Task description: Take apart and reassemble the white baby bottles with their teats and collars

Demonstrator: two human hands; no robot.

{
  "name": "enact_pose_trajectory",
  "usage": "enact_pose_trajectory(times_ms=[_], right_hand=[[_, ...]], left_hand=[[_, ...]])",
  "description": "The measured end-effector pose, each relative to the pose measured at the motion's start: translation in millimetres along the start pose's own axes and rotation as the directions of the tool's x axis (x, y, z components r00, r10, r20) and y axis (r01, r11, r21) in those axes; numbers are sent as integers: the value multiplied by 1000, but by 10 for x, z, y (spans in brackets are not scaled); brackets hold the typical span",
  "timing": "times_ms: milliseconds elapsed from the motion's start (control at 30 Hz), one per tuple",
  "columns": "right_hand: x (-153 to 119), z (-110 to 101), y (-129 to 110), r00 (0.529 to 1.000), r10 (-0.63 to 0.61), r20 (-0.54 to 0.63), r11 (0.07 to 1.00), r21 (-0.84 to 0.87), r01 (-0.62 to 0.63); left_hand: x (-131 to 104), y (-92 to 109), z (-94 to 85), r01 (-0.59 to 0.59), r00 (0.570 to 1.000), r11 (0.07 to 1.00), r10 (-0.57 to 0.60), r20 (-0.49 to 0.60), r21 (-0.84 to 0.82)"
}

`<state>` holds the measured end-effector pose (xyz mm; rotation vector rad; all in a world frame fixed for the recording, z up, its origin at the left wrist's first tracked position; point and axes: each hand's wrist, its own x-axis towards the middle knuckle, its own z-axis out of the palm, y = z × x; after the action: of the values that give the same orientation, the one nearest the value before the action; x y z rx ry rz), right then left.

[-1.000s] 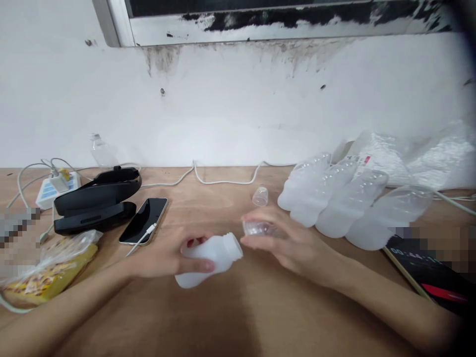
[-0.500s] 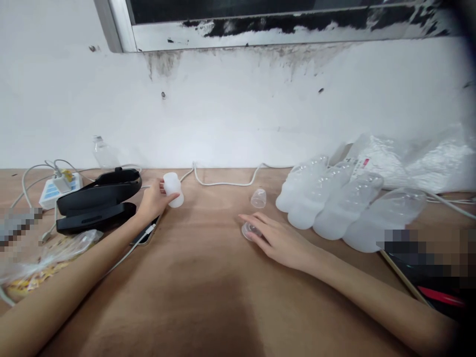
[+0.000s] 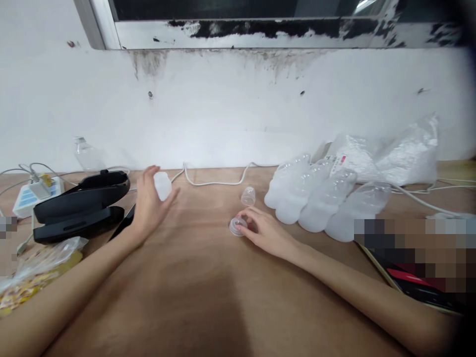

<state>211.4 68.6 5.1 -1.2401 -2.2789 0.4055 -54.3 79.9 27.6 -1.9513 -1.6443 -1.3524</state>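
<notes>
A small frosted white plastic bottle (image 3: 162, 186) stands on the wooden table, left of the middle. My left hand (image 3: 148, 201) is beside it, thumb and fingers spread wide; the bottle shows in the gap between them. Right of the middle, my right hand (image 3: 262, 225) has its thumb and fingertips closed on a clear round plastic lid (image 3: 236, 226), which lies on the tabletop. Just behind it stands a clear plastic cup-shaped cap (image 3: 248, 196), apart from the fingers.
Several long sleeves of white cups (image 3: 312, 213) lie at the right, before clear bags (image 3: 357, 153). At the left are a black case (image 3: 82, 198), a power strip (image 3: 26, 196), a clear bottle (image 3: 87, 153) and a snack bag (image 3: 44, 267). A white cable (image 3: 215, 183) runs along the wall.
My left hand has let go of the white bottle and its fingers have spread. My right fingers have closed on the clear lid's edge. The whole view has shifted slightly.
</notes>
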Motion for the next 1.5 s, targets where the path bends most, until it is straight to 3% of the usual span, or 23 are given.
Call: enact_pose_trajectory(times_ms=[67,133,233,300,467,667,800,867,967,1167,1500], right_hand=[[-18,15,-49,999,-18,26,999,30,18],[-43,36,-111,998,-31,54,998,60,28],[-72,63,-188,997,-46,59,996,83,41],[-75,73,-220,997,-52,55,996,69,48],[-42,119,-230,996,-79,31,997,19,78],[8,115,-100,997,50,-63,983,182,-38],[159,-15,-66,977,-38,-211,998,-58,26],[300,-20,-74,986,-79,-146,975,-219,46],[530,70,-47,998,-50,-44,952,-303,35],[707,181,161,995,72,-66,939,-333,-90],[674,130,288,993,72,-95,933,-345,-101]], left_hand=[[-171,307,-14,-181,968,977,198,153,-115],[-369,526,34,-242,848,950,306,433,-198],[-574,643,179,-224,744,948,317,587,-228],[-608,637,271,-194,725,950,308,616,-246],[-532,648,356,-137,722,960,265,639,-244],[-505,673,316,-122,703,959,264,660,-254],[-522,648,320,-66,733,949,256,631,-308],[-532,640,328,-81,741,947,265,617,-310],[-541,632,333,-113,739,947,282,611,-300],[-538,616,340,-140,728,946,298,617,-291],[-554,631,336,-215,718,960,280,637,-179]])
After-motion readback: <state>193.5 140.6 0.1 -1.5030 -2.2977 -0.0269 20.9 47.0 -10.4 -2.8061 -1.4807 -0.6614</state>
